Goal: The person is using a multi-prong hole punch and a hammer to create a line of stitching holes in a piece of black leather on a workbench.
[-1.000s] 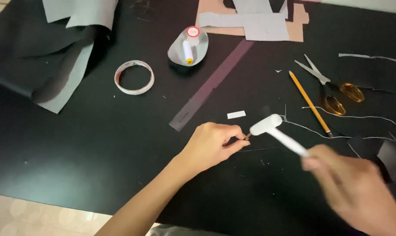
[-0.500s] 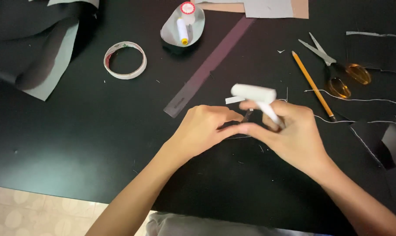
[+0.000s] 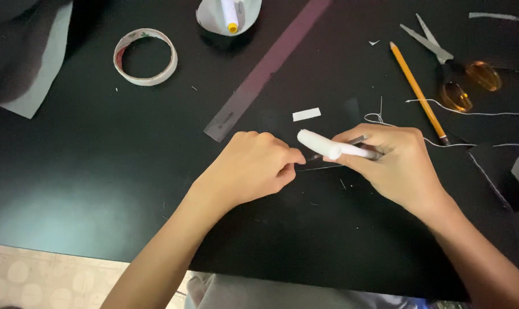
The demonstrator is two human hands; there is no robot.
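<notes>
My right hand point(image 3: 394, 163) is closed around a small white hammer point(image 3: 328, 147), whose head points left toward my other hand. My left hand point(image 3: 251, 166) pinches the end of a thin dark metal piece point(image 3: 319, 155) lying on the black table point(image 3: 88, 171). The two hands sit close together at the table's middle, the hammer head just above the pinched piece. A small white paper slip point(image 3: 306, 114) lies just beyond them.
A long translucent ruler point(image 3: 259, 74) runs diagonally behind the hands. A tape roll point(image 3: 145, 56) sits far left, a pencil point(image 3: 418, 91) and amber-handled scissors point(image 3: 454, 77) far right. White thread point(image 3: 471, 113) trails right; grey sheet point(image 3: 36, 74) at left; thread spool point(image 3: 230, 14) at top.
My right hand swung in from the right with the hammer and lowered it beside my left hand; the hammer head turned end-on. The view shifted so objects slid upward.
</notes>
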